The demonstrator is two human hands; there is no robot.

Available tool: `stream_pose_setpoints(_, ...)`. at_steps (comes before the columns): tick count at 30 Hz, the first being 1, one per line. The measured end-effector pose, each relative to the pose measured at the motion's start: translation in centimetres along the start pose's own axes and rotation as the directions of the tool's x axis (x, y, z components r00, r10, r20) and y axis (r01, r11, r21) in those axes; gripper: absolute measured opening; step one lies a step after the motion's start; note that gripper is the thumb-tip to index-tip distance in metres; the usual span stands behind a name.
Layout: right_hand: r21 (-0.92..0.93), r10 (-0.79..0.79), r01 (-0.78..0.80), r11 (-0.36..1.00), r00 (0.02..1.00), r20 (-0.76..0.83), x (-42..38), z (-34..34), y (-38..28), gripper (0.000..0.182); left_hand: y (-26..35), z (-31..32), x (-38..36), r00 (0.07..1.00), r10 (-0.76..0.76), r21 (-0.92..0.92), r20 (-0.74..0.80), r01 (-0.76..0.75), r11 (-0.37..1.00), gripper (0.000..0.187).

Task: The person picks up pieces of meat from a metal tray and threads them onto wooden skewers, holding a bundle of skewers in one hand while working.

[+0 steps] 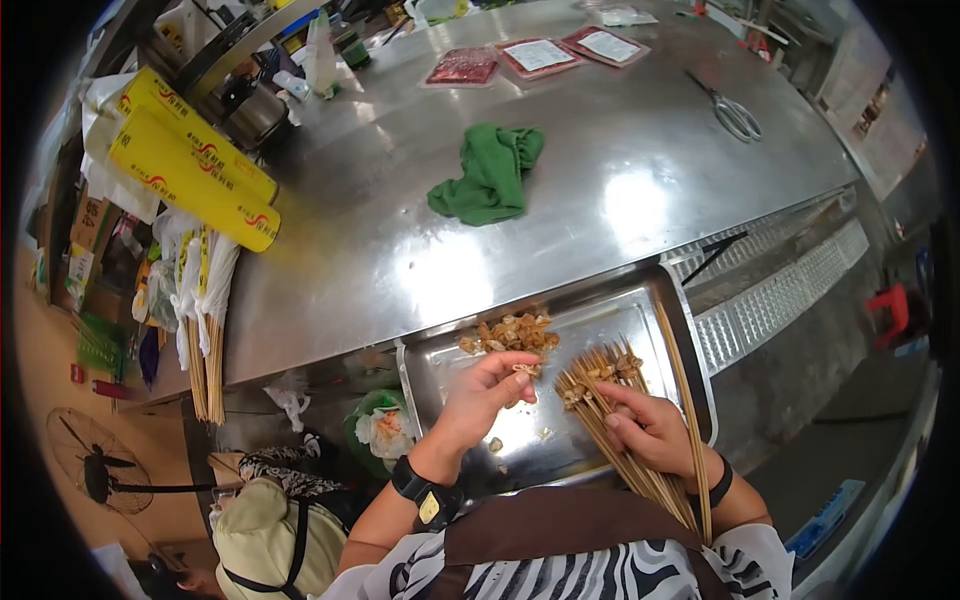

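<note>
My left hand (483, 398) is closed, with thumb and fingertips pinching a small pale-brown piece of food (524, 371) above the tray. My right hand (655, 432) is closed around a bundle of bamboo skewers (640, 478). Small brown food pieces (597, 376) are threaded near the skewers' upper ends, which point away from me. Below both hands lies a shallow metal tray (457, 366). A heap of loose brown food pieces (512, 334) sits at its far left, and a few scraps lie nearer me. Several long bare skewers (684, 378) run along the tray's right side.
On the steel table (350, 290) lie a green cloth (488, 175), scissors (733, 115) and sealed red packs (540, 57). Yellow rolls (195, 165) and bagged skewers (205, 330) stand at the left edge. A bin (385, 430) and another person (280, 530) are at lower left.
</note>
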State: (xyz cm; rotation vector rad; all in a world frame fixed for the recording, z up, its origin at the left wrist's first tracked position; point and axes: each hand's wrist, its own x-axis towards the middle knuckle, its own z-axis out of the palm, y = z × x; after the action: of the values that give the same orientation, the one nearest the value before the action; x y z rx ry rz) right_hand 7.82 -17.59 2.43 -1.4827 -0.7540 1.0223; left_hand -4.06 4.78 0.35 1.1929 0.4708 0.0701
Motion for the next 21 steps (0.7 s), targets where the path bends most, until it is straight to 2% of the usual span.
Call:
stream_pose_setpoints(5, -0.017, -0.005, 0.005, 1.000, 1.000, -0.008, 0.0, 0.1, -0.3, 0.041, 0.1, 1.5, 0.5, 1.000, -0.011, -0.045, 0.018, 0.011, 0.999, 0.024)
stream_pose_setpoints(7, -0.117, -0.083, 0.080, 0.990, 0.996, -0.016, 0.4, -0.2, -0.1, 0.041, 0.2, 1.5, 1.2, 0.999, 0.035, -0.012, 0.007, -0.035, 0.999, 0.024)
stream_pose_setpoints(10, -0.101, -0.040, 0.039, 0.994, 0.999, -0.011, 0.4, -0.3, -0.7, 0.041, 0.2, 1.9, 1.4, 0.996, 0.090, -0.002, -0.020, -0.090, 0.996, 0.024)
stream_pose_setpoints(17, -0.153, -0.079, 0.082, 0.985, 0.997, 0.022, 0.7, -0.5, -0.9, 0.041, -0.4, 2.0, 1.8, 0.998, 0.055, -0.037, -0.029, -0.056, 0.998, 0.019)
stream_pose_setpoints(19, -0.171, -0.079, 0.082, 0.982, 0.997, 0.025, 0.7, -0.5, -0.9, 0.041, -0.1, 2.9, 2.0, 0.996, 0.026, -0.199, -0.084, -0.042, 0.979, 0.017)
stream_pose_setpoints(21, -0.189, -0.075, 0.078, 0.979, 0.997, 0.027, 0.7, -0.6, -1.0, 0.040, 0.2, 3.3, 2.3, 0.998, 0.025, -0.226, -0.062, -0.038, 0.973, 0.017)
